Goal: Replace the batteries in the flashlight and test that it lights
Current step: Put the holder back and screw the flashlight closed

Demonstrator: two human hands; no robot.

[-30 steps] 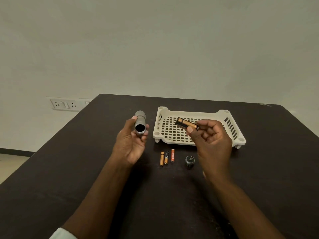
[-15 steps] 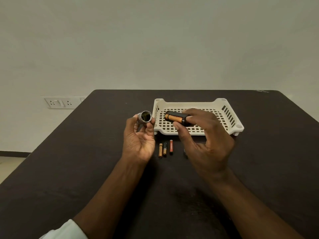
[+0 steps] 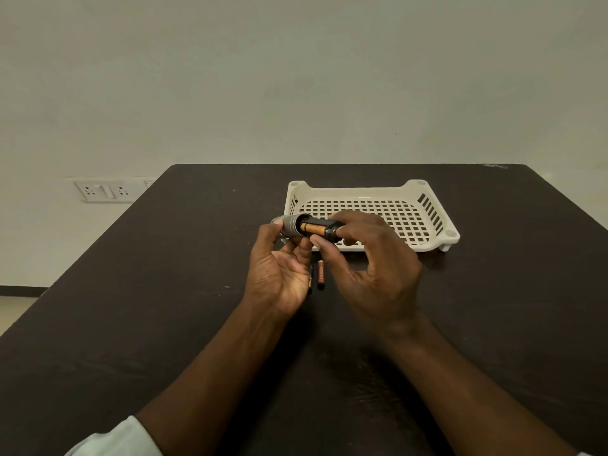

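Above the dark table [image 3: 164,307], the right hand [image 3: 371,271] pinches the loaded battery holder [image 3: 317,229], now brought from apart into the flashlight body [image 3: 289,227] gripped by the left hand [image 3: 279,274], suggesting reassembly is near.

You face a plain, pale wall [image 3: 296,77] that fills the upper half of your view, evenly and dimly lit. Before you stands a dark brown desk [image 3: 164,324] with a matte, slightly scuffed top. Low on the wall to your left sits a white socket and switch plate [image 3: 105,191]. Below it, a dark skirting strip [image 3: 23,290] meets a pale floor [image 3: 13,311].
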